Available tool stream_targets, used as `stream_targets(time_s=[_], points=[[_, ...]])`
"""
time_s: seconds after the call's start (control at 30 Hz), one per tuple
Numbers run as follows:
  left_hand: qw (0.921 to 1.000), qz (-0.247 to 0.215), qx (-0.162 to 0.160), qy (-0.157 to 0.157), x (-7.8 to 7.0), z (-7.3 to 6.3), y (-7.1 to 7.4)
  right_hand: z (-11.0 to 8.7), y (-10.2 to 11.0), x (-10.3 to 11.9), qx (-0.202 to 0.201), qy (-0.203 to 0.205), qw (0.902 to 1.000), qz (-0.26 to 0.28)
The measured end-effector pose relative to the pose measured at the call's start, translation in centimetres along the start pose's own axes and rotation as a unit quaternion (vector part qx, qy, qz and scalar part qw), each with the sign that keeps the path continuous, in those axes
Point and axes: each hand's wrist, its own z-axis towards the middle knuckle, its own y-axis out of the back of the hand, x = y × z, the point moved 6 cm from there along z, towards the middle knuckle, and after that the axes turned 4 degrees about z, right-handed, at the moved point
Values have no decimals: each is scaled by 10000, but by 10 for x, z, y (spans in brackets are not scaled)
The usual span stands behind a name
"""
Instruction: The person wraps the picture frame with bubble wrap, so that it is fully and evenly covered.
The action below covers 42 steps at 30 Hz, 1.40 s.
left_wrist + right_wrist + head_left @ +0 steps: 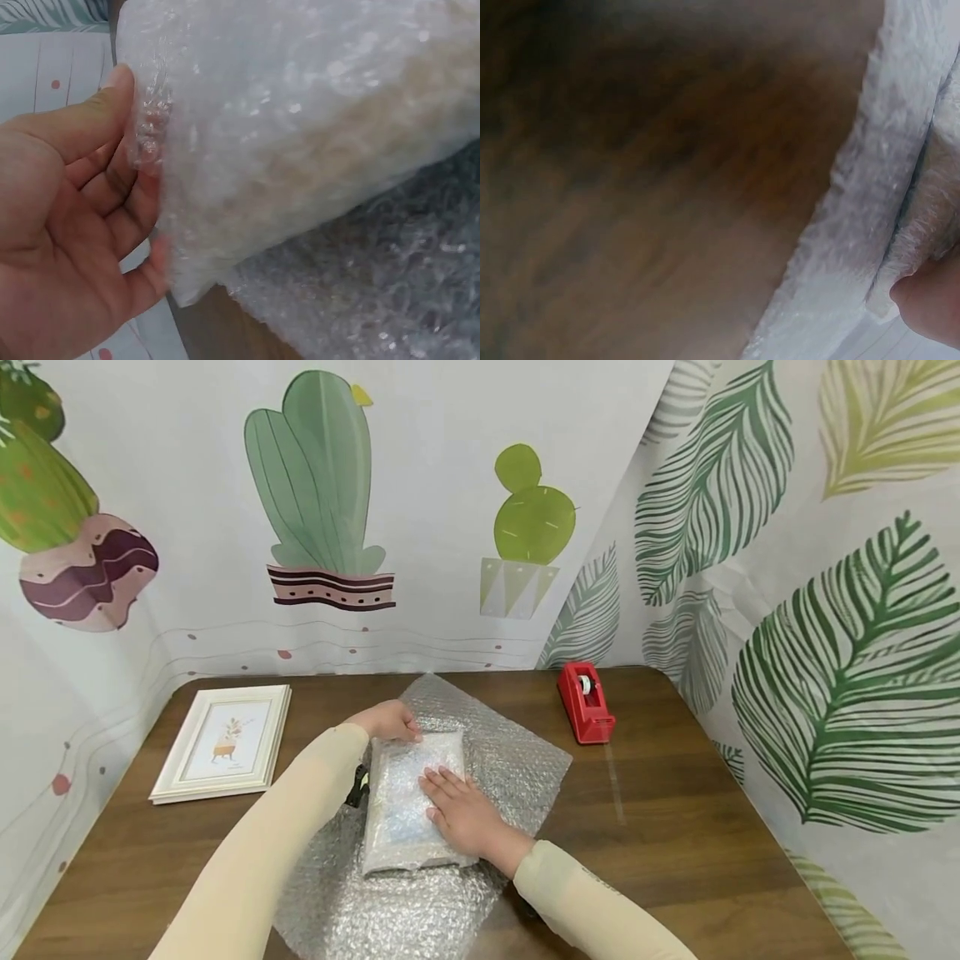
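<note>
A flat rectangular package (393, 814) wrapped in bubble wrap lies mid-table, a bluish picture showing faintly through the layers. It rests on a larger spread sheet of bubble wrap (510, 752). At the package's far left corner my left hand (386, 721) pinches the wrap's edge; in the left wrist view, thumb and curled fingers of that hand (82, 217) hold the folded end of the bubble wrap (247, 127). My right hand (463, 814) lies flat on the package's right side, fingers extended. Only a fingertip of it shows in the right wrist view, beside bubble wrap (847, 202).
A white picture frame (225, 743) lies at the table's left. A red tape dispenser (588, 706) stands at the back right, with a clear tape strip (615, 785) running from it over the wood. A small black object (358, 787) sits beside the package, partly behind my left forearm.
</note>
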Motion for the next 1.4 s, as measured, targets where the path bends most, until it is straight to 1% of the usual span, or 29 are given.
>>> stream_targets(time_s=[0.13,0.37,0.47,0.5,0.6,0.67,0.73,0.77,0.83,0.87,0.9,0.97,1.03,1.1,1.17,1.23,1.3,1.4], points=[[9997,-119,-190,71,4,-1,1,2,0,0,-52,31,10000,4],[9988,13,-412,-282,3,0,-3,2,0,0,10,-7,9999,107],[9983,-137,-476,-293,7,-2,-4,2,0,2,21,1,9999,132],[9980,-133,-525,-319,7,-3,-4,2,0,2,23,3,9999,140],[9977,-67,-635,-219,9,-4,-5,2,-1,3,26,9,9999,107],[9970,186,-745,-81,8,-5,-5,2,-2,3,31,18,9999,106],[9943,619,-866,50,6,-6,-3,3,-1,4,-16,66,9999,88],[9917,872,-941,73,5,-7,-2,3,-2,4,-22,85,9999,97],[9845,1316,-1158,-5,5,-10,2,3,-1,3,-67,130,9998,94],[9811,1466,-1260,-47,7,-12,4,3,0,2,-90,140,9998,94],[9800,1473,-1340,-66,10,-14,5,3,1,2,-126,148,9998,68],[9824,1198,-1431,-7,20,-22,10,3,2,1,-152,130,9997,101],[9860,686,-1514,135,34,-32,13,2,3,0,-174,104,9997,140],[9871,123,-1563,330,48,-41,12,1,4,-1,-174,76,9997,182],[9863,-331,-1548,467,59,-48,8,0,3,-1,-148,49,9996,230],[9850,-674,-1488,549,65,-53,1,-1,2,-1,-138,41,9996,245],[9821,-1016,-1440,670,68,-57,-6,-1,2,0,-140,58,9995,264],[9757,-1317,-1537,838,69,-61,-11,0,1,3,-171,129,9993,291]])
